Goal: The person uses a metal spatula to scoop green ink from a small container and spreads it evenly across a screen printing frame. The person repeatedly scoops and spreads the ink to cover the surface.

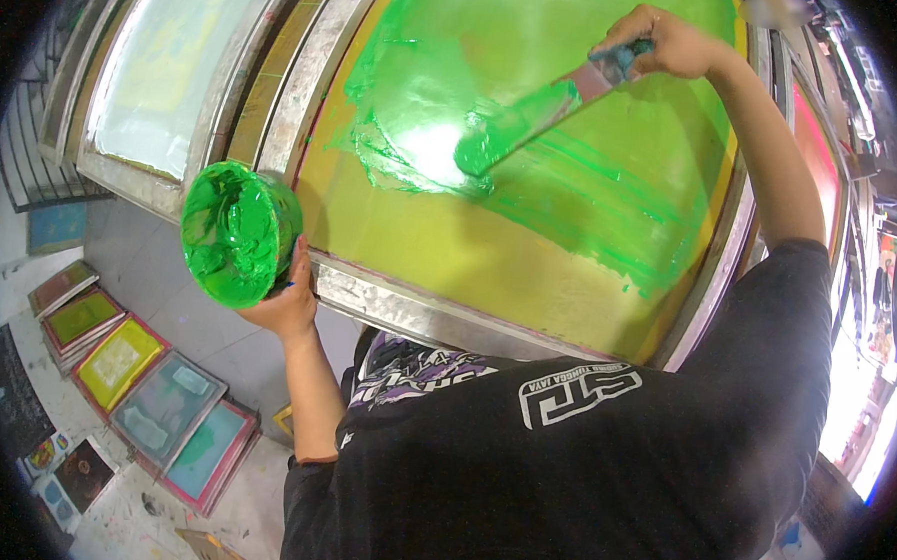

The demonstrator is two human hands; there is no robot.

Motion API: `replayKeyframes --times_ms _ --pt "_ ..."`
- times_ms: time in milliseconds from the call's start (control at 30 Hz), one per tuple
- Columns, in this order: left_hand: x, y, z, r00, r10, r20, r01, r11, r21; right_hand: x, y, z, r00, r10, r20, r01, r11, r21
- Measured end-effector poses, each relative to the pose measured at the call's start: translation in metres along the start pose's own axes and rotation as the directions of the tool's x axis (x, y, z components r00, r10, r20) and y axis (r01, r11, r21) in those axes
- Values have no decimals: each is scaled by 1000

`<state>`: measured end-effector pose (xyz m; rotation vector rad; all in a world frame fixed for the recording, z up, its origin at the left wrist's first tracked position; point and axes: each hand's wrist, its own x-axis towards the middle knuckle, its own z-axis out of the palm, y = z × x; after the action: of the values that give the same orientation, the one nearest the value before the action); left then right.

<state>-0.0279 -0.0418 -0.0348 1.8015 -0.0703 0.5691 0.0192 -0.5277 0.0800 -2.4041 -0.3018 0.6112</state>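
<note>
In front of me lies a large screen-printing frame (pixel 407 303) with a metal rim and yellowish mesh. Thick green ink (pixel 407 88) is spread over much of the mesh, with a streaked edge on the near right. My right hand (pixel 664 47) is closed round the handle of an ink spatula (pixel 535 124). Its wide green-coated blade slants down to the left, and the tip meets the ink. My left hand (pixel 289 303) grips a tub (pixel 293 213) of green ink from below and beside, tilted so that its inside shows, left of the frame's near corner.
Another screen frame (pixel 132 181) with pale mesh stands to the left. Several smaller screens, among them a yellow one (pixel 120 363) and a blue one (pixel 201 454), lean in a row at the lower left. A red-meshed screen (pixel 815 146) lies beyond my right arm.
</note>
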Motion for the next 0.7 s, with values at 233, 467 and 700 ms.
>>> replayKeyframes --times_ms 233,467,700 --pt "3 3 6 998 -37 -55 33 996 -84 22 9 -33 989 37 -142 -33 999 30" --pt "2 6 6 998 10 -55 -9 1000 15 43 7 -20 975 -132 -179 115 988 -102" --pt "5 3 5 998 35 -43 -36 999 -32 30 -2 -3 903 -387 -186 350 914 -205"
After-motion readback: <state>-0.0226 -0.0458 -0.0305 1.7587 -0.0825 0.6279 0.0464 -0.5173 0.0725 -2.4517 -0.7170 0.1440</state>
